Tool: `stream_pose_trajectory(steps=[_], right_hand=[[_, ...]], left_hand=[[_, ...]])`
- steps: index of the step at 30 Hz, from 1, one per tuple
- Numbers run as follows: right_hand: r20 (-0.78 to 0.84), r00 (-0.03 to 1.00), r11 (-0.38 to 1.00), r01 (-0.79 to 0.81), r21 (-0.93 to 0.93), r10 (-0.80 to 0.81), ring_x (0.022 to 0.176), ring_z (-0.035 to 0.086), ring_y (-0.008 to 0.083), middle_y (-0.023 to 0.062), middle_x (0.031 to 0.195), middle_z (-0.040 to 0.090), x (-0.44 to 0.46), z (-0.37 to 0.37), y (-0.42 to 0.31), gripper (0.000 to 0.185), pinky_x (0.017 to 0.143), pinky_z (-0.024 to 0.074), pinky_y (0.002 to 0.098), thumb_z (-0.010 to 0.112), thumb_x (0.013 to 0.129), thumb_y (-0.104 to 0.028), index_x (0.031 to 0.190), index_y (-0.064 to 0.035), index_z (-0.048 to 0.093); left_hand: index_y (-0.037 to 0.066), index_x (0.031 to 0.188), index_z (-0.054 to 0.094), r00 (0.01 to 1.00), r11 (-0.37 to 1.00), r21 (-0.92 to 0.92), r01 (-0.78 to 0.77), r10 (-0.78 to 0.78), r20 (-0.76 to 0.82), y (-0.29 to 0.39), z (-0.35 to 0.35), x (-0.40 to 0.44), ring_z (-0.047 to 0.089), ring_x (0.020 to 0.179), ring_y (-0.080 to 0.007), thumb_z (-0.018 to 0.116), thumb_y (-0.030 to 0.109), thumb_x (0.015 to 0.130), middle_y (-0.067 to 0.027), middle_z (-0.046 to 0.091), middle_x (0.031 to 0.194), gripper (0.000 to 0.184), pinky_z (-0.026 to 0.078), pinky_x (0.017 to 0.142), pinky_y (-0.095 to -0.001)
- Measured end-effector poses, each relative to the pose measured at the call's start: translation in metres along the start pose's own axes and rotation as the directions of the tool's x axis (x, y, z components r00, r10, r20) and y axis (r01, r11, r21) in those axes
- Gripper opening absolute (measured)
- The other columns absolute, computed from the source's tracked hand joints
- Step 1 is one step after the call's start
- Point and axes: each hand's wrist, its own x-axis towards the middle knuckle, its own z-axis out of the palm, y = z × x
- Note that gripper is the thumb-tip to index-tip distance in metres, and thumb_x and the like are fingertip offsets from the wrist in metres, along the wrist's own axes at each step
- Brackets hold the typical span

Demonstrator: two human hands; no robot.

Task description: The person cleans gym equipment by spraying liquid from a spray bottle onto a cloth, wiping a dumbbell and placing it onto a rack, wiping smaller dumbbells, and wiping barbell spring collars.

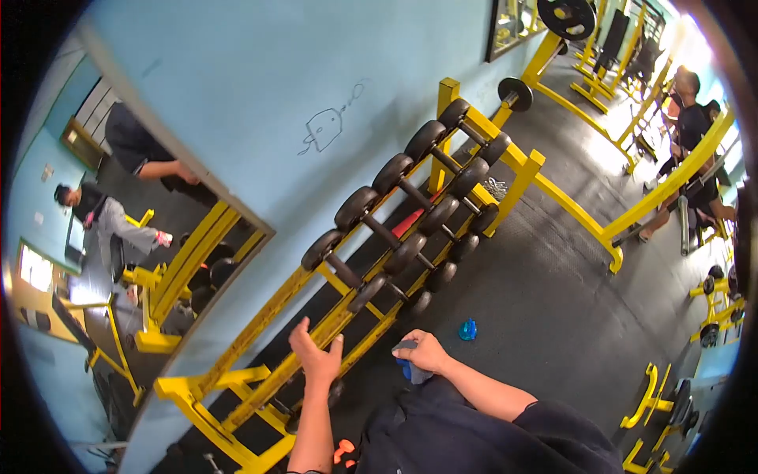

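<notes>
My left hand (317,359) is raised beside the yellow dumbbell rack (264,320), thumb and fingers apart, and holds nothing. I cannot tell whether it touches the rail behind it. In my right hand (427,352) is a grey and blue cloth (414,371), pinched in front of my dark shirt. Black dumbbells (380,229) line the tiers of the rack. The nearest one on the top tier (341,269) lies beyond my left hand. A small blue object (468,329) rests on the floor to the right of the cloth.
Orange dumbbells (343,450) are on the floor near my left forearm. At left, a wall mirror (185,229) reflects people and equipment. A yellow bench frame (580,207) stands past the rack, with a person in dark clothes (695,118) at far right. Black matting (537,316) covers the floor.
</notes>
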Motion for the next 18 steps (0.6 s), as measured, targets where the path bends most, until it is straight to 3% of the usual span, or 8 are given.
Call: stream_pose_trajectory(steps=[2,4,6,8,10,11,13,18], right_hand=[[0.004,1.000,0.994,0.015,0.110,-0.016,0.087,0.063,0.0224,0.0141,0.094,0.066,-0.019,0.014,0.004,0.040,0.076,0.0490,0.0319,0.077,0.069,-0.031,0.094,-0.0011,0.064],[0.015,1.000,0.992,0.023,0.121,-0.025,0.085,0.062,0.0189,0.0116,0.091,0.065,-0.040,0.027,0.006,0.037,0.075,0.0485,0.0315,0.076,0.072,-0.028,0.094,-0.0006,0.063],[-0.005,1.000,0.977,0.013,0.212,-0.013,0.079,0.060,0.0146,0.0069,0.087,0.064,-0.061,0.039,0.010,0.039,0.071,0.0489,0.0276,0.076,0.075,-0.026,0.099,-0.0003,0.060],[0.105,0.990,0.970,0.068,0.232,-0.095,0.081,0.059,0.0148,0.0083,0.093,0.063,-0.072,0.046,0.023,0.041,0.069,0.0488,0.0287,0.070,0.082,-0.025,0.111,-0.0011,0.056],[0.501,0.864,0.828,-0.241,0.506,-0.055,0.082,0.059,0.0150,0.0103,0.100,0.061,-0.090,0.029,0.012,0.042,0.066,0.0506,0.0290,0.063,0.088,-0.023,0.121,0.0000,0.051],[0.529,0.847,0.865,-0.231,0.446,-0.047,0.082,0.061,0.0158,0.0112,0.101,0.060,-0.095,0.018,0.010,0.042,0.063,0.0531,0.0283,0.060,0.090,-0.020,0.124,0.0010,0.048],[0.396,0.916,0.916,-0.105,0.388,-0.063,0.080,0.063,0.0186,0.0124,0.101,0.061,-0.096,0.002,0.014,0.040,0.060,0.0547,0.0277,0.063,0.087,-0.017,0.120,0.0011,0.051],[0.162,0.971,0.957,-0.205,0.205,0.174,0.072,0.062,0.0161,0.0066,0.088,0.063,-0.075,-0.057,0.065,0.026,0.054,0.0516,0.0268,0.065,0.085,-0.016,0.105,-0.0019,0.058]], left_hand=[[0.000,0.127,0.040,0.987,0.989,-0.095,0.114,-0.101,0.127,-0.003,-0.003,-0.045,0.047,0.110,-0.0374,0.077,0.020,0.069,-0.0229,0.046,0.118,0.071,0.037,0.096,-0.0468],[0.002,0.130,0.039,0.899,0.862,-0.362,0.354,-0.207,0.387,0.004,-0.005,-0.090,0.052,0.108,-0.0322,0.079,0.024,0.068,-0.0206,0.047,0.121,0.077,0.043,0.092,-0.0433],[0.004,0.135,0.037,0.794,0.809,-0.394,0.436,-0.141,0.591,0.013,-0.004,-0.133,0.054,0.107,-0.0286,0.081,0.028,0.067,-0.0189,0.046,0.126,0.085,0.046,0.090,-0.0404],[0.005,0.139,0.033,0.778,0.687,-0.527,0.501,-0.090,0.622,0.030,0.000,-0.168,0.052,0.111,-0.0248,0.082,0.030,0.067,-0.0152,0.046,0.128,0.090,0.045,0.092,-0.0386],[0.004,0.135,0.038,0.844,0.560,-0.657,0.505,-0.160,0.512,0.039,0.012,-0.194,0.052,0.108,-0.0197,0.079,0.028,0.071,-0.0124,0.050,0.122,0.079,0.045,0.092,-0.0345],[0.004,0.135,0.038,0.847,0.549,-0.662,0.510,-0.190,0.496,0.039,0.018,-0.203,0.052,0.108,-0.0197,0.079,0.028,0.071,-0.0124,0.050,0.122,0.079,0.045,0.092,-0.0345],[0.002,0.127,0.046,0.679,0.253,-0.639,0.726,-0.413,0.607,0.039,0.027,-0.220,0.053,0.106,-0.0168,0.076,0.024,0.075,-0.0106,0.055,0.116,0.064,0.043,0.092,-0.0311],[0.002,0.116,0.056,0.522,0.058,-0.605,0.794,-0.576,0.629,0.035,0.064,-0.257,0.056,0.102,-0.0169,0.071,0.027,0.079,-0.0080,0.060,0.110,0.047,0.044,0.088,-0.0299]])
